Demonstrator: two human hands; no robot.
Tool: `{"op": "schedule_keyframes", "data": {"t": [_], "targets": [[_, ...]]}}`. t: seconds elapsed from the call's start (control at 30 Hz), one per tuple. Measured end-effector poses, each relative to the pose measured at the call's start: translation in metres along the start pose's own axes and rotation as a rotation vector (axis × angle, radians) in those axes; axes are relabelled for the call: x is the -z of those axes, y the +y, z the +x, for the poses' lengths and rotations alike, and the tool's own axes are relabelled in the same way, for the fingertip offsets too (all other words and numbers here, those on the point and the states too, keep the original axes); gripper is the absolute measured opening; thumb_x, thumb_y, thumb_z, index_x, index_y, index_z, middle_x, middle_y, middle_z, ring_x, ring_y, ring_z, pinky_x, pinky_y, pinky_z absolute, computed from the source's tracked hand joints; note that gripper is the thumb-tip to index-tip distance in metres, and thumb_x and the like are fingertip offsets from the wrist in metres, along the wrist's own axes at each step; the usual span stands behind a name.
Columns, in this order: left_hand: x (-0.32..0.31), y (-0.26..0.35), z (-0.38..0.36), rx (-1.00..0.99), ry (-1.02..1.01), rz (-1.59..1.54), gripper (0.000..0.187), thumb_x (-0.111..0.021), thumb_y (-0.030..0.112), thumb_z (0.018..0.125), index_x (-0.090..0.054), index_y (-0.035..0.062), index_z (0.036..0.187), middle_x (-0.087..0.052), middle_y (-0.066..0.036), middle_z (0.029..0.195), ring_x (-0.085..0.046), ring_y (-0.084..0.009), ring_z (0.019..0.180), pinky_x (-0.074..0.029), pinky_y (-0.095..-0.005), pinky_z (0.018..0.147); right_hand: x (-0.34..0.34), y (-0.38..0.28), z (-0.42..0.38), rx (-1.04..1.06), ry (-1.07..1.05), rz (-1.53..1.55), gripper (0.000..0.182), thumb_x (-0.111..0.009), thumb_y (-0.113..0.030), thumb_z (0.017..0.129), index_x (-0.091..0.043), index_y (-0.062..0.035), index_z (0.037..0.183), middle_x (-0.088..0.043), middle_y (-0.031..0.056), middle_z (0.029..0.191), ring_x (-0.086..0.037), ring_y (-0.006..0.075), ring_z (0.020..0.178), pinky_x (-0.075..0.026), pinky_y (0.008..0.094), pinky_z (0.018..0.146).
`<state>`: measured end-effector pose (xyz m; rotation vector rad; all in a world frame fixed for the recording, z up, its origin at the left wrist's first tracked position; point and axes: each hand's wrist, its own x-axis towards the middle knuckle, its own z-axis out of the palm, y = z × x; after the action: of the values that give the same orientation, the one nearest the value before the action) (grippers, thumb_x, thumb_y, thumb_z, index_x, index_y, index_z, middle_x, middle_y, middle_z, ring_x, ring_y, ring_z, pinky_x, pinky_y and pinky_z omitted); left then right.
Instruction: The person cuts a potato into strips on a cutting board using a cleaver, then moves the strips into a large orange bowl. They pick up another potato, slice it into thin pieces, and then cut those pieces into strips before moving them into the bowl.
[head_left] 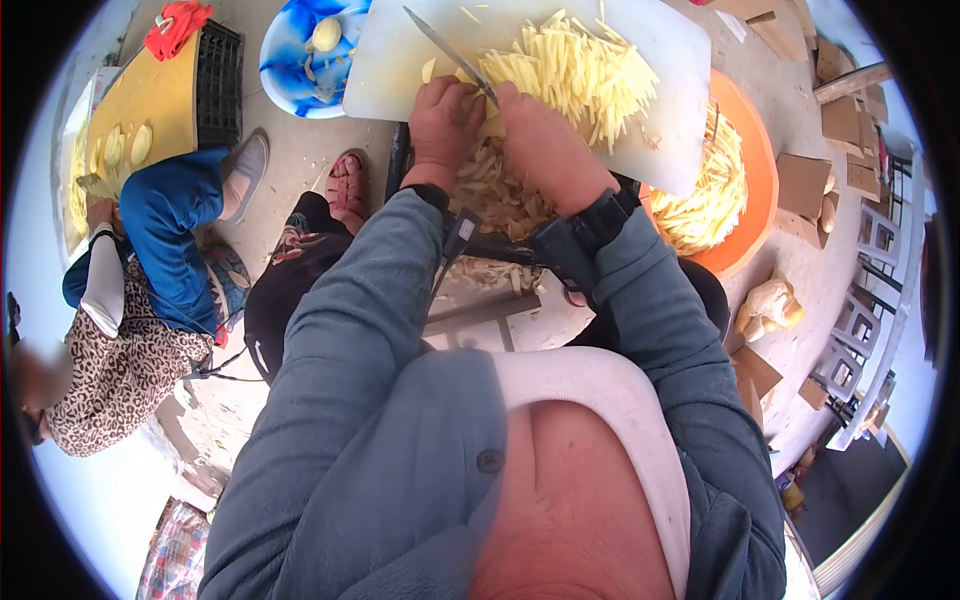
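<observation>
On the white cutting board [400, 50], a knife [440, 45] slants down to my right hand [550, 145], which is closed on its handle end. Beside it, my left hand [442, 125] has its fingers bent down at the board's near edge, by the blade; a pale potato piece shows just under them. To the right on the board lies a heap of cut potato strips [585, 75]. Brown and pale peelings [492, 185] fill a dark container below my hands.
A blue and white bowl [290, 60] holds a peeled potato. An orange basin [762, 170] with potato strips stands right. At left, another person [170, 240] sits beside a yellow board [165, 90]. Cardboard boxes [800, 185] and a plastic bag [768, 308] lie at right.
</observation>
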<state>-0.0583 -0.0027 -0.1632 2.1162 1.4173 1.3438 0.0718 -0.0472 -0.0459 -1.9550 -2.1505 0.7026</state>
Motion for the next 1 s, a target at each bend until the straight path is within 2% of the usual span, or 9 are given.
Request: {"op": "schedule_keyframes", "data": {"t": [0.07,0.23,0.53,0.6,0.63,0.7,0.8,1.0], "targets": [[0.001,0.002,0.001,0.018,-0.022,-0.027,0.018,-0.077,0.01,0.071,-0.066,0.0088,0.085,-0.064,-0.008,0.093,-0.062,-0.0286,0.088,-0.051,-0.0362,0.076,0.004,-0.001,0.003,0.004,-0.015,0.006,0.018,-0.046,-0.002,0.088,-0.048,0.0009,0.105,-0.063,0.0265,0.093,-0.064,0.0425,0.089,-0.052,0.0487,0.075],[0.0,0.002,-0.001,0.029,-0.017,-0.029,0.017,-0.076,0.009,0.071,-0.067,0.009,0.085,-0.063,-0.008,0.092,-0.062,-0.0285,0.087,-0.051,-0.0361,0.076,-0.008,0.008,0.008,-0.005,-0.018,0.009,0.019,-0.048,0.0,0.086,-0.048,0.0015,0.105,-0.063,0.0273,0.094,-0.063,0.0433,0.09,-0.051,0.0497,0.077],[0.003,0.003,-0.001,0.036,0.0,-0.014,0.015,-0.075,0.01,0.072,-0.067,0.0095,0.085,-0.064,-0.008,0.094,-0.063,-0.0287,0.088,-0.051,-0.0364,0.076,-0.021,0.018,0.001,0.035,0.116,0.116,0.024,-0.05,0.004,0.082,-0.047,0.0017,0.106,-0.063,0.0265,0.094,-0.062,0.044,0.091,-0.05,0.049,0.077],[0.004,0.003,-0.001,0.033,0.002,-0.019,0.015,-0.075,0.01,0.073,-0.067,0.0094,0.085,-0.064,-0.008,0.094,-0.063,-0.0286,0.088,-0.051,-0.0363,0.076,-0.018,0.014,-0.004,0.062,0.179,0.154,0.015,-0.048,0.003,0.084,-0.046,0.0036,0.099,-0.061,0.0293,0.09,-0.059,0.0469,0.088,-0.047,0.0527,0.075],[0.004,0.003,-0.001,0.039,0.004,-0.025,0.015,-0.075,0.01,0.073,-0.067,0.0094,0.085,-0.064,-0.007,0.094,-0.063,-0.0284,0.088,-0.051,-0.0359,0.076,-0.015,0.011,-0.006,0.06,0.178,0.15,0.015,-0.048,0.003,0.084,-0.046,0.0036,0.099,-0.061,0.0293,0.09,-0.059,0.0469,0.088,-0.047,0.0527,0.075],[0.003,0.003,-0.002,0.049,0.009,-0.037,0.015,-0.075,0.01,0.073,-0.066,0.0095,0.085,-0.064,-0.007,0.094,-0.063,-0.0282,0.088,-0.051,-0.0356,0.076,-0.009,0.005,-0.009,0.067,0.101,0.007,0.024,-0.049,0.003,0.082,-0.046,-0.0001,0.106,-0.063,0.0249,0.093,-0.063,0.042,0.091,-0.05,0.0481,0.076],[0.002,0.003,-0.002,0.059,0.003,-0.03,0.015,-0.075,0.009,0.072,-0.066,0.0096,0.085,-0.064,-0.007,0.094,-0.063,-0.0278,0.088,-0.051,-0.0351,0.075,-0.009,0.004,-0.011,0.048,0.084,-0.043,0.022,-0.048,0.003,0.083,-0.046,-0.0005,0.105,-0.063,0.0239,0.092,-0.063,0.0416,0.088,-0.051,0.0478,0.074],[0.001,0.003,0.0,0.054,0.011,-0.023,0.015,-0.075,0.009,0.072,-0.065,0.0095,0.084,-0.064,-0.006,0.094,-0.063,-0.0275,0.087,-0.051,-0.0349,0.075,-0.008,0.004,-0.009,0.055,0.098,0.021,0.017,-0.048,0.003,0.084,-0.045,0.0016,0.101,-0.061,0.0276,0.088,-0.06,0.0464,0.085,-0.048,0.0525,0.072]]}}
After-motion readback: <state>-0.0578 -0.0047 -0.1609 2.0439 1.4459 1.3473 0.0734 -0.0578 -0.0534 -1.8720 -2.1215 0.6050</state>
